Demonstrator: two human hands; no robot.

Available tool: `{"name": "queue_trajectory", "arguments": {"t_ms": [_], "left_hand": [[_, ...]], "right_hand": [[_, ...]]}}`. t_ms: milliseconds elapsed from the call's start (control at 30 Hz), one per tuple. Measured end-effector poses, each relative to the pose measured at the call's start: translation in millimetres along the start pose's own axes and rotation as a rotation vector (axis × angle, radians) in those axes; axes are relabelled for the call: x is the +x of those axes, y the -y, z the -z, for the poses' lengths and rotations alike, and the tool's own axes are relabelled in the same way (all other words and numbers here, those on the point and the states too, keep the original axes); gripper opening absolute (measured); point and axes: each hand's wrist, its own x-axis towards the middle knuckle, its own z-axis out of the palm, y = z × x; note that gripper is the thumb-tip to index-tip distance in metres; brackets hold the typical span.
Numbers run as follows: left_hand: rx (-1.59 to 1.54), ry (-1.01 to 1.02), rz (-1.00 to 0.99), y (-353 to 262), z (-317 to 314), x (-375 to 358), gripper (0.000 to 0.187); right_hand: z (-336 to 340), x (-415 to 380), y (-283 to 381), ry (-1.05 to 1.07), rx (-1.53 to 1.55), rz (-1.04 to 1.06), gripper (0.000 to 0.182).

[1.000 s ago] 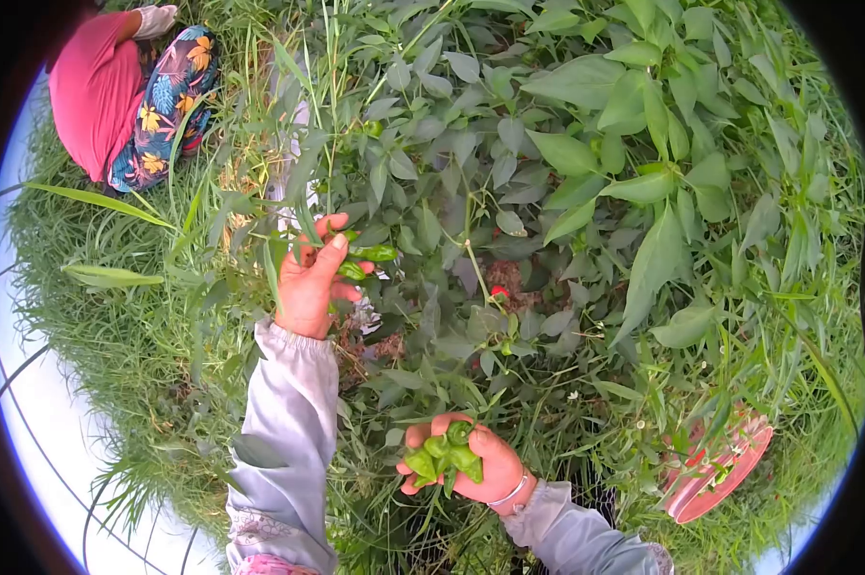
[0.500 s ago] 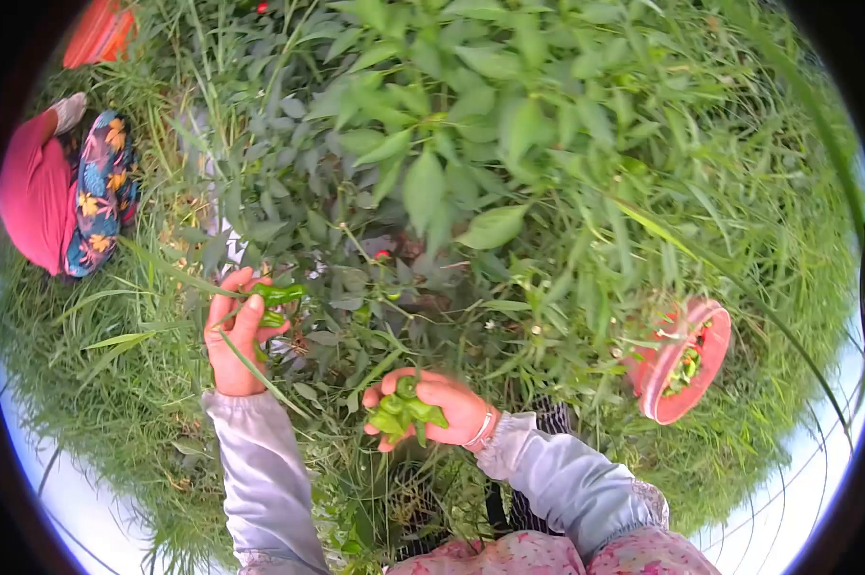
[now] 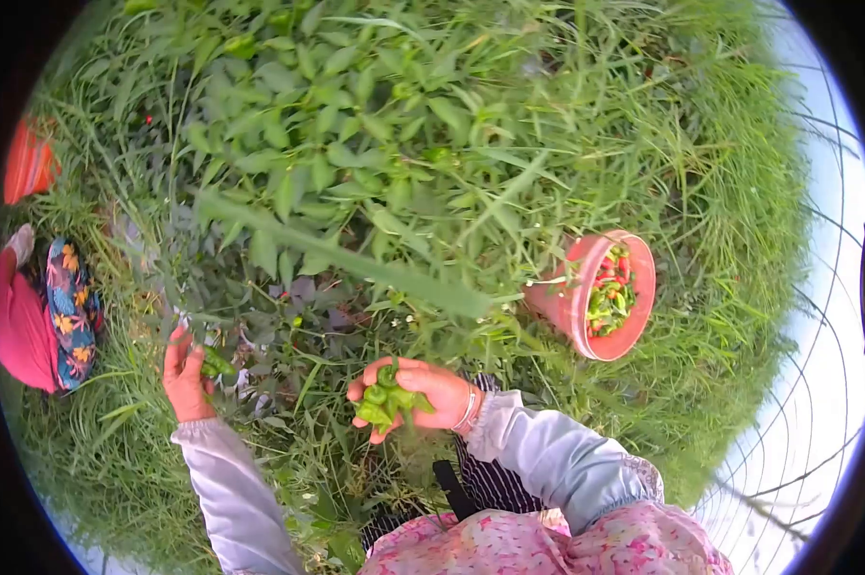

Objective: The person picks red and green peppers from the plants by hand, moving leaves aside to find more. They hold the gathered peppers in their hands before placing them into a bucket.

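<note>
Green peppers (image 3: 386, 400) lie bunched in my right hand (image 3: 437, 395), its fingers curled around them and the palm turned up. A bracelet circles that wrist. Further left, my left hand (image 3: 188, 379) is among the leaves, with a green pepper (image 3: 219, 365) between thumb and fingers; part of the grip is hidden. Dark-leaved pepper plants (image 3: 308, 302) grow just beyond both hands, with a few small red spots among the leaves.
A pink bucket (image 3: 643, 278) holding red and green peppers leans in the grass at right. At far left are a person's pink garment (image 3: 18, 331), a floral-patterned item (image 3: 71, 311) and an orange container (image 3: 32, 163). A blurred grass blade (image 3: 356, 259) crosses the middle.
The view has turned rightward, so the bucket shows further left and its contents are clearer. My left hand sits lower and further left in view; my right hand keeps its peppers.
</note>
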Motion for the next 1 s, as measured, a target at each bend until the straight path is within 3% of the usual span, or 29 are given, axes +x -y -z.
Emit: {"name": "queue_trajectory", "arguments": {"t_ms": [133, 233, 333, 367, 433, 467, 500, 533, 567, 600, 633, 667, 733, 800, 833, 933, 1000], "left_hand": [[0.132, -0.036, 0.026, -16.5, -9.6, -33.2, 0.054], [0.207, 0.122, -0.032, -47.8, -62.4, -91.8, 0.052], [0.071, 0.669, 0.097, -75.4, -146.7, -145.5, 0.042], [0.02, 0.817, 0.232, -80.1, -180.9, -164.1, 0.04], [0.053, 1.083, 0.147, -75.3, -254.6, -201.0, 0.032], [-0.05, 1.171, 0.213, -74.0, -291.7, -224.4, 0.031], [0.064, 1.273, 0.253, -69.2, -327.2, -243.0, 0.032], [0.142, 1.318, -0.065, -40.1, -364.2, -264.9, 0.042], [0.128, 1.337, -0.196, -31.6, -392.4, -286.4, 0.053], [-0.019, 1.503, -0.041, -34.5, -412.4, -299.6, 0.065], [0.14, 1.369, -0.103, -23.9, -425.6, -321.2, 0.071], [0.113, 1.267, -0.27, -0.4, -441.8, -335.6, 0.075], [0.139, 1.19, -0.241, 0.8, -438.7, -339.2, 0.065], [0.125, 1.376, -0.22, -20.2, -413.8, -309.5, 0.05], [0.216, 1.293, -0.435, -29.0, -397.6, -297.6, 0.037], [0.205, 1.124, -0.836, -73.9, -352.4, -245.8, 0.03], [0.335, 1.076, -1.041, -116.2, -326.1, -202.4, 0.021]], "right_hand": [[2.6, -42.0, 49.1, 0.002, -0.054, 0.192, 0.038], [8.7, -101.1, 82.3, -0.095, -0.067, 0.373, 0.039], [23.3, -171.0, 107.3, -0.263, -0.079, 0.544, 0.039], [29.5, -194.5, 113.3, -0.356, -0.089, 0.593, 0.039], [38.7, -237.5, 124.7, -0.547, -0.111, 0.679, 0.04], [43.4, -256.1, 127.8, -0.646, -0.12, 0.716, 0.04], [52.7, -271.6, 131.6, -0.793, -0.148, 0.764, 0.04], [61.2, -286.3, 136.0, -0.942, -0.179, 0.812, 0.04], [66.4, -298.9, 141.7, -0.994, -0.236, 0.793, 0.04], [73.6, -311.5, 148.4, -1.042, -0.298, 0.769, 0.04], [94.3, -328.4, 152.1, -1.126, -0.335, 0.77, 0.04], [111.3, -341.0, 158.6, -1.064, -0.278, 0.772, 0.041], [67.1, -313.6, 168.1, -1.236, -0.236, 0.778, 0.039], [83.1, -320.5, 169.3, -1.373, -0.364, 0.72, 0.039], [94.3, -325.6, 167.2, -1.439, -0.429, 0.701, 0.039], [116.4, -322.9, 158.6, -1.647, -0.562, 0.682, 0.038], [111.5, -304.2, 150.6, -1.603, -0.591, 0.679, 0.036]]}}
